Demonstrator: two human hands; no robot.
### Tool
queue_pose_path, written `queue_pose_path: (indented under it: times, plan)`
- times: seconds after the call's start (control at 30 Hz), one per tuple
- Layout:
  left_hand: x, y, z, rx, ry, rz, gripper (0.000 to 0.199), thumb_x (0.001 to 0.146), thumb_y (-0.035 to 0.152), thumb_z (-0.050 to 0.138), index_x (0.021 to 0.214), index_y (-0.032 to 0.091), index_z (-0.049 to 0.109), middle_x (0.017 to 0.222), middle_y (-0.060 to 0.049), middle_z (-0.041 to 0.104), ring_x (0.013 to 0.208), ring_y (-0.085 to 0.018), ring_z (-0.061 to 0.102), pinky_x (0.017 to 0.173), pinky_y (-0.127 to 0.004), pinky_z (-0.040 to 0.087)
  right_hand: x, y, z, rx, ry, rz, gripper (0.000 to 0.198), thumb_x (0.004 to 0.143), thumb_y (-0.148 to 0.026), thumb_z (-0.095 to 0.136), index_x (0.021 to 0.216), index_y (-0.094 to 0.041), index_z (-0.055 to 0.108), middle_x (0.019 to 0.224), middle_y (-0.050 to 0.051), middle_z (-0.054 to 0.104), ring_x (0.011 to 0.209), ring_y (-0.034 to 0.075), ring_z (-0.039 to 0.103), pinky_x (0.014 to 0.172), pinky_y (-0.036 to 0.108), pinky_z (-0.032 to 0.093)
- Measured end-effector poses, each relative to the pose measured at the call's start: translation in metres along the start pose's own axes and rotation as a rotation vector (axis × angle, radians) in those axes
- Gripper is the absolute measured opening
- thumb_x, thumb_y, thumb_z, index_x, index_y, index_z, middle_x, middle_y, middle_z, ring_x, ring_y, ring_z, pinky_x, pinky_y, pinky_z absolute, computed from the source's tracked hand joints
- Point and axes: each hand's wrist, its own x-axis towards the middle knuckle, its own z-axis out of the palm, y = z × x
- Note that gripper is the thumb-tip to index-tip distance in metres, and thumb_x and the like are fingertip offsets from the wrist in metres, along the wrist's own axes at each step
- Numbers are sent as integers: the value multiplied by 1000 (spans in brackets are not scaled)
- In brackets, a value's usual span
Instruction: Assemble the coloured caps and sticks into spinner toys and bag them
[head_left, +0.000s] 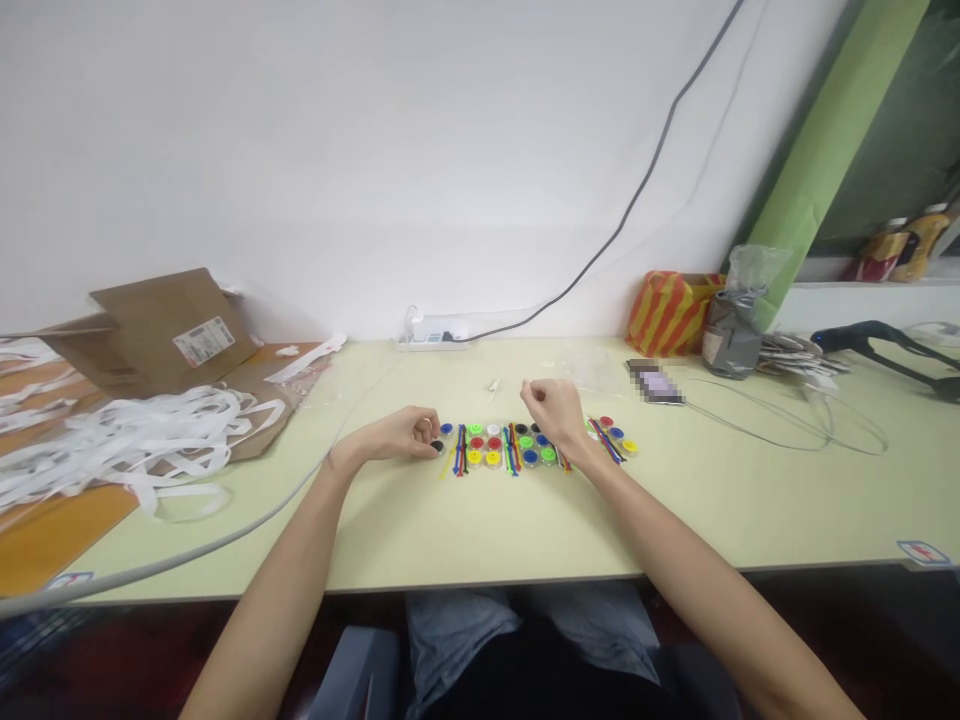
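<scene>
At the left end of a row of small coloured round pieces (493,443), my left hand (409,433) is closed, its thumb and finger at a black round piece (437,446). A blue round piece (446,429) lies just beyond those fingertips. My right hand (553,405) is curled into a fist above the row's right part; whatever it may hold is hidden. Thin coloured strips (511,449) lie in bundles between the groups of round pieces. Past my right wrist are another strip bundle (607,440) and red, blue and yellow round pieces (617,434).
White ribbon (172,435) is heaped at left beside an opened cardboard box (172,330). A grey cable (247,525) crosses the left side. Behind are a power strip (431,335) and a small white item (493,384); a phone (655,382) and striped bag (664,312) sit right.
</scene>
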Motion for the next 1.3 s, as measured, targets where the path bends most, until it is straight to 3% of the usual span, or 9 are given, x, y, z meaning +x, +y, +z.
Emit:
queue_pose_path:
  times: [0.33, 0.53, 0.77, 1.07, 1.2, 1.3]
  plan:
    - [2, -1, 2, -11, 2, 23, 33, 69, 40, 73, 88, 19, 56, 76, -1, 62, 70, -17, 57, 62, -26, 42, 0, 1, 1, -18, -13, -24, 44, 94, -31, 42, 53, -20, 35, 50, 0, 41, 50, 12, 30, 58, 30, 23]
    - [6, 0, 5, 43, 57, 27, 29, 67, 41, 70, 73, 18, 54, 63, 2, 54, 59, -14, 46, 54, -26, 33, 0, 1, 3, -35, -46, -37, 44, 94, -31, 43, 52, -19, 38, 50, 2, 46, 51, 12, 32, 58, 29, 24]
    - [0, 5, 3, 73, -1, -63, 38, 66, 43, 73, 61, 20, 43, 53, 4, 48, 50, -12, 44, 50, -26, 28, 0, 3, 3, -35, -44, -37, 44, 94, -32, 43, 52, -20, 38, 50, 1, 45, 50, 12, 32, 58, 30, 24]
    - [-3, 12, 16, 105, -73, -176, 42, 74, 51, 67, 53, 20, 47, 40, -2, 54, 40, -14, 44, 48, -28, 33, -2, 2, 5, -40, -65, -47, 45, 95, -34, 41, 53, -19, 38, 51, 1, 44, 51, 12, 29, 58, 30, 22]
    - [-3, 8, 15, 103, -65, -146, 44, 75, 50, 66, 49, 20, 47, 38, -1, 50, 38, -13, 41, 46, -28, 29, -3, 2, 11, -59, -97, -53, 47, 97, -35, 41, 54, -18, 44, 53, 2, 48, 52, 12, 32, 59, 30, 23]
    - [-5, 10, 11, 108, -68, -126, 44, 78, 51, 63, 51, 20, 47, 39, 0, 48, 39, -12, 38, 46, -28, 27, 13, 7, 23, -112, -129, -54, 40, 99, -34, 41, 67, -18, 59, 66, 5, 60, 60, 14, 45, 61, 28, 27]
